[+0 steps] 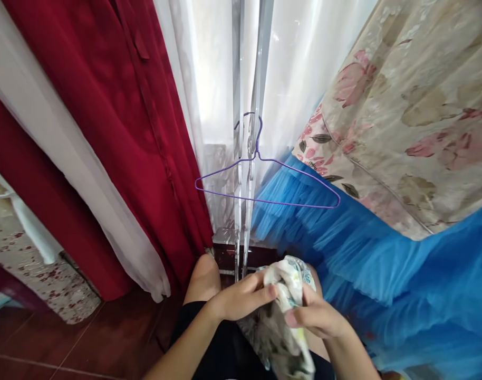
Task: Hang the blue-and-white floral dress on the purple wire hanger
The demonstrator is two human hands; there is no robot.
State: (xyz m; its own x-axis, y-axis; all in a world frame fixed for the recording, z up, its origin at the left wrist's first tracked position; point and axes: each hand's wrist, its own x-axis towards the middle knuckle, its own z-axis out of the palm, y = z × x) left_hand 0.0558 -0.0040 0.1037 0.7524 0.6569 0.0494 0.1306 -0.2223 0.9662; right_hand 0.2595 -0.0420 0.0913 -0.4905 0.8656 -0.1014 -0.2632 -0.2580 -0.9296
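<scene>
A bunched white patterned cloth point(286, 277) is gathered between my two hands above my lap. My left hand point(244, 296) grips its left side, with the thumb lying on top. On the right side, my right hand point(318, 314) pinches the cloth with its thumb in front. A lower part point(280, 343) of the bundle, greyish and blurred, drapes over my lap; I cannot tell what kind of garment it is. Past my knees, a bare purple wire hanger point(264, 200) hangs at a metal stand, touched by neither hand.
Pale metal uprights point(243, 221) stand straight ahead before a white curtain point(213, 68). Red drapes point(146, 132) hang to the left. To the right, a blue tulle skirt point(367, 258) lies below a floral fabric point(383, 148). Dark red floor tiles point(83, 353) show at lower left.
</scene>
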